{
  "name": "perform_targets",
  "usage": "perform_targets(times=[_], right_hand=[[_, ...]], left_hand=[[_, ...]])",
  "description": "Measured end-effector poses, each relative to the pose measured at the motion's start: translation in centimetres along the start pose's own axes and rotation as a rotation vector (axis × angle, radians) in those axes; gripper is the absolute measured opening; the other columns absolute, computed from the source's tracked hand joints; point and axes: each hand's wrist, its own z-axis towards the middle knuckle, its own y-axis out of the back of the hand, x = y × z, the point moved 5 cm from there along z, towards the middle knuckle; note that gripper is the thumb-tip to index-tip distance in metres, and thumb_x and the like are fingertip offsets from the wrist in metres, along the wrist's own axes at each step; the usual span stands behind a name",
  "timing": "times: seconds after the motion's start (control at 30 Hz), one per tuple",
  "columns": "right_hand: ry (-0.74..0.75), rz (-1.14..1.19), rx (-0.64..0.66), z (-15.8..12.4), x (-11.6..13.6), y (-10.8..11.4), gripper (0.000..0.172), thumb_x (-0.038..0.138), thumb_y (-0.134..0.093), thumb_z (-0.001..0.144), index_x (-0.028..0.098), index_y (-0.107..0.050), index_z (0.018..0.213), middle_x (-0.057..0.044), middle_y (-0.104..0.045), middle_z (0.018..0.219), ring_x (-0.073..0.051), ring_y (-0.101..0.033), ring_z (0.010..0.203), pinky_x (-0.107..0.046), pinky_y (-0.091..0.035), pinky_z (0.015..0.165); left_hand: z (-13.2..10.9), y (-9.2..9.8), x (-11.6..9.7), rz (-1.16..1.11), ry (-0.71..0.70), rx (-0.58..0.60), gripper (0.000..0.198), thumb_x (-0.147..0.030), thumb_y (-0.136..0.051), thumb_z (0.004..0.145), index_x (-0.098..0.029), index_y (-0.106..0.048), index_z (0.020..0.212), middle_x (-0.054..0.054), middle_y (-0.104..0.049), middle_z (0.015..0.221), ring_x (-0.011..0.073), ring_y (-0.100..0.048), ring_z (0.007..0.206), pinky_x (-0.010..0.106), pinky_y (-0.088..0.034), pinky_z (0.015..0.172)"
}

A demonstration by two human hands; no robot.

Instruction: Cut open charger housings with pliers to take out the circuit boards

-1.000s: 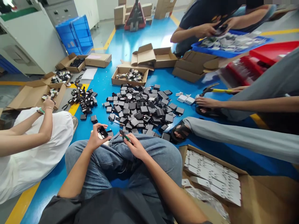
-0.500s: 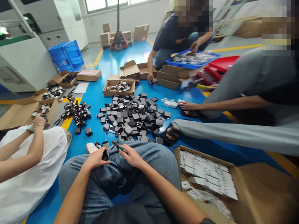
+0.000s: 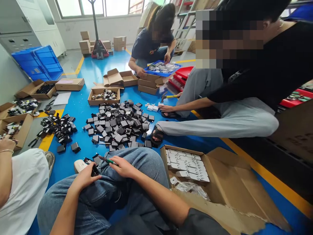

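I sit cross-legged in blue jeans on a blue floor. My left hand [image 3: 85, 176] rests on my left knee, closed round a small black charger block [image 3: 95, 170]. My right hand [image 3: 123, 166] lies on my right knee and grips a green-handled hand tool [image 3: 106, 160] that points left, its tip a short way from the block. A big heap of black charger blocks [image 3: 117, 123] lies on the floor just past my knees. A white object [image 3: 79, 165] sits on the floor beside my left knee.
An open carton of white parts [image 3: 187, 163] stands at my right. A person in grey trousers sits at the right, a foot [image 3: 156, 133] by the heap, a hammer [image 3: 168, 96] near one hand. Someone in white [image 3: 22, 182] sits at my left. Cartons [image 3: 104, 95], blue crates [image 3: 36, 63].
The view has swung up and to the right. My left hand has come down from chest height onto my knee with the block; my right hand keeps the tool.
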Motion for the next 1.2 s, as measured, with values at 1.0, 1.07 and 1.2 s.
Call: perform_targets(times=[1.0, 1.07, 1.2], right_hand=[[-0.095, 0.268, 0.092, 0.4, -0.6, -0.4, 0.029, 0.040, -0.047, 0.093, 0.018, -0.062, 0.104, -0.003, -0.066, 0.087, -0.016, -0.060, 0.081, -0.031, -0.046, 0.079], [-0.134, 0.360, 0.062, 0.4, -0.7, -0.2, 0.032, 0.042, -0.059, 0.085, 0.019, -0.061, 0.107, -0.001, -0.063, 0.086, -0.015, -0.056, 0.078, -0.029, -0.045, 0.077], [-0.176, 0.476, 0.034, 0.2, -0.7, -0.3, 0.038, 0.048, -0.064, 0.078, 0.018, -0.057, 0.100, 0.002, -0.053, 0.075, -0.012, -0.051, 0.066, -0.026, -0.046, 0.066]], left_hand=[[0.5, 1.4, 0.3, 0.010, 0.037, -0.180, 0.060, -0.055, -0.063, 0.074, -0.019, -0.047, 0.120, 0.013, -0.067, 0.109, 0.0313, -0.064, 0.101, 0.038, -0.047, 0.082], [0.3, 1.9, 0.0, 0.002, 0.037, -0.237, 0.064, -0.055, -0.061, 0.077, -0.019, -0.042, 0.127, 0.014, -0.065, 0.114, 0.0310, -0.063, 0.105, 0.038, -0.047, 0.085], [-0.5, 2.1, -0.6, -0.005, 0.018, -0.295, 0.072, -0.055, -0.061, 0.078, -0.019, -0.034, 0.135, 0.015, -0.064, 0.118, 0.0308, -0.063, 0.107, 0.039, -0.048, 0.087]])
